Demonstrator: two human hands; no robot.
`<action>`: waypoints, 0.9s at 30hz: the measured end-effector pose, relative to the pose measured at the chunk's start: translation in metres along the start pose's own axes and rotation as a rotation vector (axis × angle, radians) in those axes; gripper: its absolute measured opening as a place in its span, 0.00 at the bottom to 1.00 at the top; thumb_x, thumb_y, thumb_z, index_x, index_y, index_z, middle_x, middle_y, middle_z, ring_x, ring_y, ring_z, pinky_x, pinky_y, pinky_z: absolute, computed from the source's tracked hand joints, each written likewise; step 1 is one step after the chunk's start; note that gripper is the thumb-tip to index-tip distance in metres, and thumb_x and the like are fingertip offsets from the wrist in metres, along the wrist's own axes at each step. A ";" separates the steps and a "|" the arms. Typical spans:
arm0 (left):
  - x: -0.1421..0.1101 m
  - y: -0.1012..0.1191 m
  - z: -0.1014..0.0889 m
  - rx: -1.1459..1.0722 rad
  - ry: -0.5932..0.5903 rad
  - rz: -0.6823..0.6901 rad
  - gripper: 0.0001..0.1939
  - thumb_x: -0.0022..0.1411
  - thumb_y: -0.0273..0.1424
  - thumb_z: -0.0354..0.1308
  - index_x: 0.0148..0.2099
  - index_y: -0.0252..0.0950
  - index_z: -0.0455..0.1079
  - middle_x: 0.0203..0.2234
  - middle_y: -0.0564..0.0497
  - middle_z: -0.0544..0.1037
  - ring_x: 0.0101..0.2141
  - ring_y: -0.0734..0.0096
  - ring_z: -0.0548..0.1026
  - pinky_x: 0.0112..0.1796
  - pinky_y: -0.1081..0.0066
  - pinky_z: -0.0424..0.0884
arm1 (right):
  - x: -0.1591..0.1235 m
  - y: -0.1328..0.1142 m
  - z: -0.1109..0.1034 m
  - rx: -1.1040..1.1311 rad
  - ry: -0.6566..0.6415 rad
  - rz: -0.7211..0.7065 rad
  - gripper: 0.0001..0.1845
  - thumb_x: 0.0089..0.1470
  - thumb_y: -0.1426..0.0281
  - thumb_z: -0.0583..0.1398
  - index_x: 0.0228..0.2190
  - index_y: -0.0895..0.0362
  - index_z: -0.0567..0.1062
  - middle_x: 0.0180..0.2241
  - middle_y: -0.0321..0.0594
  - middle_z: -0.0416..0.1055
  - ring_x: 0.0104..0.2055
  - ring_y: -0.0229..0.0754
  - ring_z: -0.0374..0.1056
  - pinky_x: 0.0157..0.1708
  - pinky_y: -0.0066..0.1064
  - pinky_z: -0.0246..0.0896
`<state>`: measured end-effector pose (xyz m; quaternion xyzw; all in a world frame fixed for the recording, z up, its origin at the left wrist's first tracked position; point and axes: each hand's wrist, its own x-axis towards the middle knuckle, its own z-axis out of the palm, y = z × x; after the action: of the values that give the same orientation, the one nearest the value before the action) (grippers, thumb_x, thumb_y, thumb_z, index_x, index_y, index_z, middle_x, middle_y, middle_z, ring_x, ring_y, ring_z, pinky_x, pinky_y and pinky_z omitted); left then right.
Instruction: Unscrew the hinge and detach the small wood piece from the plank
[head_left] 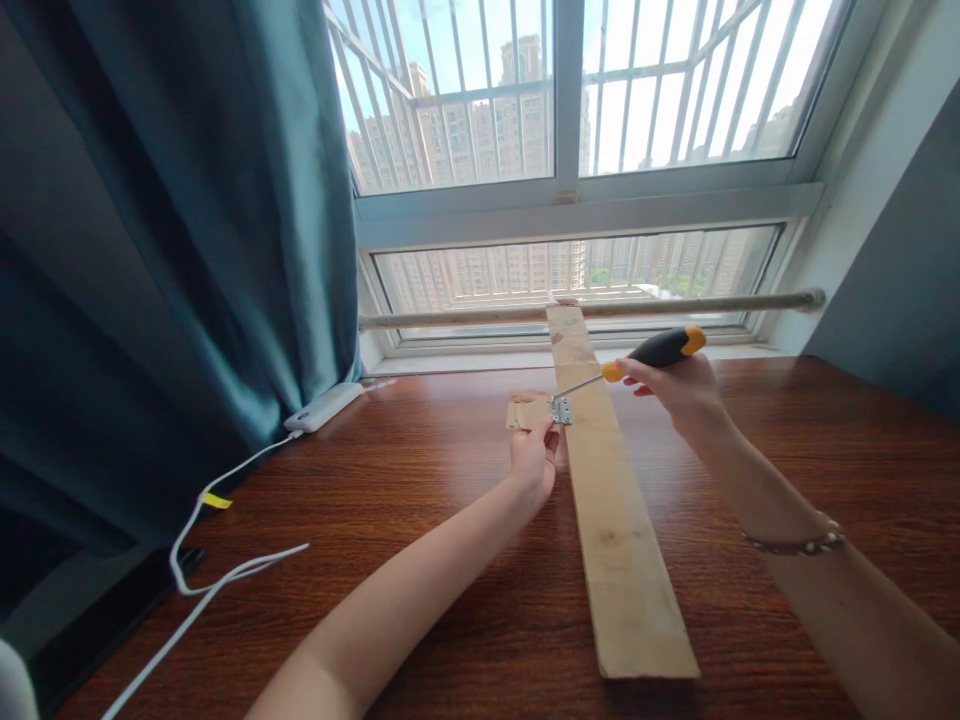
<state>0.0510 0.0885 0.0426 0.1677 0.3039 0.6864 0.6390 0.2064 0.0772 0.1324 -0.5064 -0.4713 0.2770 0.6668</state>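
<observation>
A long pale wooden board lies on the dark brown tabletop, pointing toward the window. Beside its left edge is a short wooden piece, and a silver metal hinge bridges the two. My left hand is closed at the hinge, thumb pressed near its lower left corner; part of its grip is hidden. In my right hand is a screwdriver with a black and yellow handle. Its shaft slants down to the left, the tip at the hinge's upper left part. Any screw under the tip is too small to make out.
A white power strip lies at the left by the blue curtain, its white cable looping over the table's left side. A horizontal rail crosses before the barred window, just behind the board's far end.
</observation>
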 end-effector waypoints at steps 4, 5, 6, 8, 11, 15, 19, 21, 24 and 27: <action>-0.002 0.002 0.001 -0.005 0.009 -0.013 0.09 0.54 0.14 0.52 0.35 0.29 0.68 0.28 0.48 0.76 0.26 0.76 0.74 0.33 0.76 0.71 | -0.003 0.008 0.007 0.054 0.043 -0.015 0.13 0.35 0.67 0.66 0.24 0.63 0.73 0.22 0.41 0.73 0.17 0.36 0.66 0.08 0.21 0.52; -0.002 0.002 0.001 -0.005 0.012 -0.018 0.09 0.54 0.14 0.52 0.35 0.29 0.68 0.28 0.48 0.76 0.27 0.77 0.74 0.33 0.76 0.71 | -0.003 0.008 0.007 0.127 0.017 0.003 0.14 0.36 0.68 0.65 0.28 0.62 0.72 0.25 0.41 0.74 0.17 0.35 0.66 0.08 0.20 0.50; -0.002 0.002 0.001 -0.005 0.016 -0.022 0.09 0.54 0.14 0.52 0.34 0.30 0.68 0.28 0.48 0.76 0.27 0.77 0.74 0.33 0.76 0.71 | -0.003 0.008 0.007 0.207 -0.016 0.031 0.16 0.36 0.69 0.65 0.31 0.61 0.71 0.28 0.41 0.75 0.17 0.33 0.66 0.09 0.19 0.50; -0.001 0.001 0.000 -0.001 0.020 -0.024 0.09 0.54 0.14 0.52 0.34 0.30 0.68 0.28 0.49 0.76 0.27 0.77 0.74 0.33 0.77 0.71 | -0.001 0.006 0.003 0.342 -0.095 0.108 0.19 0.35 0.72 0.65 0.34 0.60 0.69 0.32 0.41 0.75 0.19 0.32 0.67 0.12 0.18 0.56; 0.001 -0.001 -0.001 0.007 0.017 -0.022 0.09 0.55 0.15 0.53 0.35 0.30 0.68 0.28 0.49 0.76 0.27 0.78 0.73 0.32 0.77 0.71 | 0.005 0.000 -0.008 0.415 -0.260 0.221 0.20 0.32 0.78 0.67 0.33 0.61 0.70 0.34 0.45 0.75 0.28 0.38 0.72 0.24 0.21 0.69; 0.001 0.000 -0.001 0.019 0.007 -0.019 0.09 0.55 0.14 0.53 0.36 0.30 0.68 0.28 0.49 0.76 0.26 0.78 0.73 0.31 0.77 0.70 | 0.010 -0.008 -0.018 0.377 -0.390 0.240 0.21 0.30 0.79 0.68 0.32 0.62 0.72 0.36 0.47 0.74 0.33 0.45 0.73 0.29 0.27 0.72; 0.000 0.001 0.000 0.015 0.004 -0.019 0.09 0.55 0.14 0.53 0.36 0.31 0.68 0.28 0.49 0.76 0.27 0.77 0.73 0.32 0.77 0.70 | 0.003 -0.006 -0.009 0.190 -0.242 0.107 0.16 0.32 0.70 0.69 0.27 0.64 0.74 0.29 0.45 0.75 0.27 0.42 0.72 0.23 0.25 0.71; -0.001 0.001 0.000 0.015 0.011 -0.018 0.09 0.55 0.14 0.53 0.35 0.30 0.68 0.27 0.49 0.76 0.26 0.78 0.73 0.32 0.77 0.70 | -0.001 0.000 -0.001 0.072 -0.086 0.036 0.16 0.32 0.66 0.69 0.24 0.64 0.74 0.22 0.43 0.74 0.21 0.41 0.71 0.16 0.23 0.67; -0.001 0.001 0.000 0.017 0.017 -0.024 0.08 0.55 0.14 0.53 0.33 0.30 0.68 0.26 0.49 0.76 0.26 0.78 0.73 0.32 0.77 0.70 | -0.003 0.011 0.008 -0.031 0.123 -0.057 0.18 0.34 0.61 0.67 0.21 0.64 0.73 0.15 0.39 0.70 0.16 0.41 0.68 0.09 0.22 0.60; -0.002 0.001 0.000 0.020 0.021 -0.025 0.08 0.55 0.15 0.53 0.34 0.30 0.68 0.26 0.49 0.76 0.26 0.79 0.73 0.32 0.78 0.71 | -0.002 0.016 0.010 0.024 0.216 -0.078 0.18 0.36 0.61 0.66 0.20 0.64 0.73 0.16 0.40 0.71 0.16 0.42 0.69 0.08 0.23 0.59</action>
<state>0.0508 0.0867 0.0439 0.1629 0.3194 0.6771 0.6427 0.1986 0.0849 0.1167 -0.5065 -0.4128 0.2000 0.7301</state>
